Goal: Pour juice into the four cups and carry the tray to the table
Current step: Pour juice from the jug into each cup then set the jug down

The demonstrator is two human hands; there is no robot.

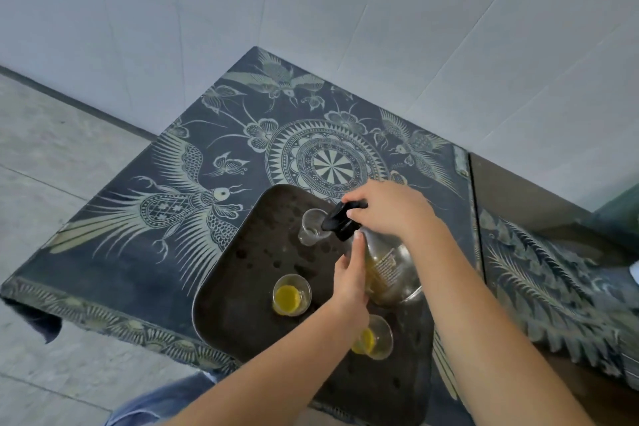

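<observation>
Right hand [387,214]: closed on the black lid and handle part of the glass jug [387,266]; it tilts the jug so the spout points at the far cup.
Left hand [349,284]: fingers flat against the side of the jug, not wrapped around it; I judge it steadies the weight so the pour stays slow.
Jug: held tilted over the tray, with some yellow juice in its low side.
Empty cup [313,226]: clear, on the far part of the tray [242,287], directly under the spout; no juice is seen in it yet.
Filled cups: one cup [291,295] near the middle of the tray and one cup [375,339] nearer the person, partly behind the left wrist, both holding yellow juice.
Fourth cup: hidden, I cannot find it.
Tray: dark, near the front edge of the desk [173,252], which has a cloth with bird patterns.
Progress: I judge about half the pouring is done; carrying not started.
</observation>
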